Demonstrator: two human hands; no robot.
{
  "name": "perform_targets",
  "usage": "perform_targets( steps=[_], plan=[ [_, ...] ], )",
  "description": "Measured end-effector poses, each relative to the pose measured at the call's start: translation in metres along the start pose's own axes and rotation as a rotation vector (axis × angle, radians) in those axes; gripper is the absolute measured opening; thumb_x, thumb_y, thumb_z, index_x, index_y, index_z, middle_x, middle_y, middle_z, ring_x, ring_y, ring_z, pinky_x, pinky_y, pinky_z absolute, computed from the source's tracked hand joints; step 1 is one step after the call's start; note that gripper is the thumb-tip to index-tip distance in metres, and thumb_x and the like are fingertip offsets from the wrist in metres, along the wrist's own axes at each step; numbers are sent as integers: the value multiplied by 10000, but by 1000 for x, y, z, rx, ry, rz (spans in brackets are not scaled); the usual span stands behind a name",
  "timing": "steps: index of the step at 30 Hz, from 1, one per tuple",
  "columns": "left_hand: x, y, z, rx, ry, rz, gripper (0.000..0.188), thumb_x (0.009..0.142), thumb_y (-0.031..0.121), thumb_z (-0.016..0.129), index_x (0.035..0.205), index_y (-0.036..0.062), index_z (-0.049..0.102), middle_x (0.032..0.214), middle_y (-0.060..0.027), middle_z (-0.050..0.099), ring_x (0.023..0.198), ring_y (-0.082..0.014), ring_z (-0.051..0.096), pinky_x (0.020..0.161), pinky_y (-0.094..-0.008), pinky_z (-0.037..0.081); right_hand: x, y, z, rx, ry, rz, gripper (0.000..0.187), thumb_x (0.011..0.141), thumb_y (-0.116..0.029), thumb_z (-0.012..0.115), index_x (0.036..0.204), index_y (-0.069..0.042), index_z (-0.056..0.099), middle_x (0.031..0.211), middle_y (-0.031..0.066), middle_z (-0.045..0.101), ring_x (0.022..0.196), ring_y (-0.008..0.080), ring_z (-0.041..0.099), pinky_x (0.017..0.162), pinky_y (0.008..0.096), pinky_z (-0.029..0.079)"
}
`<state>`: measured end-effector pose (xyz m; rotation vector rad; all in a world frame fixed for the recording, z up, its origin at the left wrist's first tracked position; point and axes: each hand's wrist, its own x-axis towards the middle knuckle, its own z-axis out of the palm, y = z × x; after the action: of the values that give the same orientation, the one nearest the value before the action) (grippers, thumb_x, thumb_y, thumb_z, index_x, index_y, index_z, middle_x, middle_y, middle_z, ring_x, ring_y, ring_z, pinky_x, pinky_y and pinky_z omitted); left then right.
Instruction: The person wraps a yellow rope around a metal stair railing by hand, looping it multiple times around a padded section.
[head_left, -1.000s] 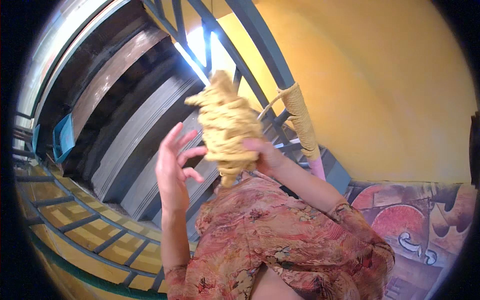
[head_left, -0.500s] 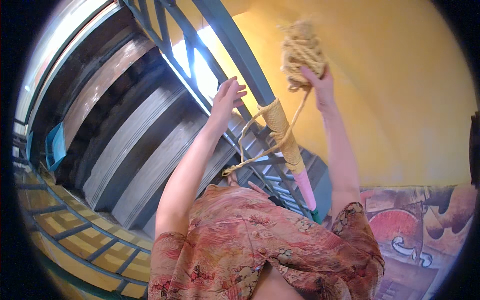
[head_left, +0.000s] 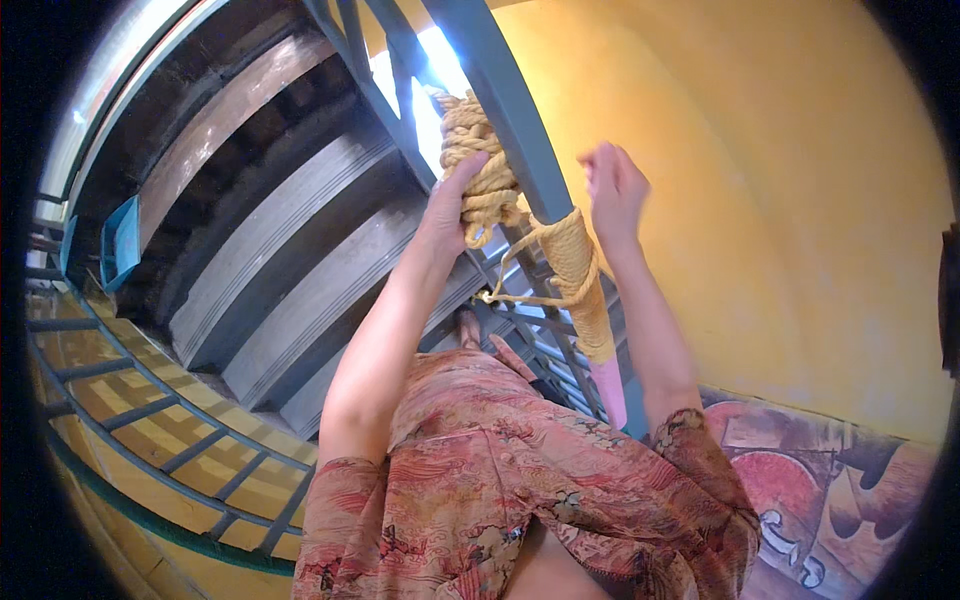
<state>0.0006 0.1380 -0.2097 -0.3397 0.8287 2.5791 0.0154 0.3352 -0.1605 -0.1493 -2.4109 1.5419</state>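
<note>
My left hand point(head_left: 448, 212) is closed round a thick hank of yellow rope point(head_left: 480, 165), held against the left side of a blue-grey handrail point(head_left: 510, 110). Below it, the same kind of rope is wound tightly as a wrapping point(head_left: 572, 262) round the rail, over a pink section point(head_left: 607, 390). A loose loop of rope hangs left of the wrapping. On the other side of the rail my right hand point(head_left: 615, 190) is raised, slightly blurred, its fingers curled in with no rope visible in them.
Grey stairs point(head_left: 290, 260) curve up at the left, with a blue dustpan-like object point(head_left: 120, 245) on them. A railing point(head_left: 170, 400) bends round the lower left. The yellow wall point(head_left: 760, 200) stands at the right, above a painted mural point(head_left: 790, 480).
The rope hank has passed from my right hand on the wall side to my left hand on the stair side. My right hand, now without it, has come lower and closer to the rail.
</note>
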Motion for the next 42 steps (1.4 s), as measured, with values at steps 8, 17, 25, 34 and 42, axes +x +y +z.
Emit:
perform_targets(
  steps=[8, 17, 25, 34, 42],
  plan=[
    [-8, 3, 8, 20, -98, -25, 433, 862, 342, 650, 1160, 42, 557, 957, -92, 667, 826, -190, 669, 693, -347, 572, -103, 129, 49, -1103, -395, -1223, 287, 710, -252, 685, 855, -10, 633, 998, 123, 640, 1010, 304, 575, 878, 423, 452],
    [-36, 3, -14, -157, -224, -4, 459, 885, 368, 622, 1201, 49, 532, 1043, -93, 643, 902, -183, 654, 775, -340, 572, -144, 70, 68, -1138, -1093, -844, 138, 731, -127, 589, 831, -81, 671, 898, 134, 663, 890, 294, 651, 716, 416, 506],
    [-49, 9, -36, -258, -269, 22, 533, 836, 393, 678, 1208, 43, 521, 1066, -91, 641, 929, -182, 654, 808, -301, 568, -281, 32, 116, -991, -1392, -469, 139, 748, -104, 597, 850, -59, 680, 868, 102, 685, 801, 249, 684, 657, 386, 541],
    [-81, 88, -153, 122, -30, 235, 532, 886, 420, 600, 1251, 47, 492, 1095, -99, 626, 957, -190, 644, 807, -328, 556, -148, -74, -51, 60, -275, 62, 132, 886, -154, 591, 961, -54, 635, 750, 1, 607, 719, 104, 576, 644, 296, 484],
    [-157, 145, -224, 245, 258, 292, 533, 850, 415, 635, 1225, 51, 526, 1041, -76, 647, 884, -176, 651, 737, -301, 542, 44, -97, -290, 1387, -113, 354, 210, 919, -185, 548, 1026, -6, 529, 623, -13, 395, 523, 126, 369, 653, 326, 434]
  ],
)
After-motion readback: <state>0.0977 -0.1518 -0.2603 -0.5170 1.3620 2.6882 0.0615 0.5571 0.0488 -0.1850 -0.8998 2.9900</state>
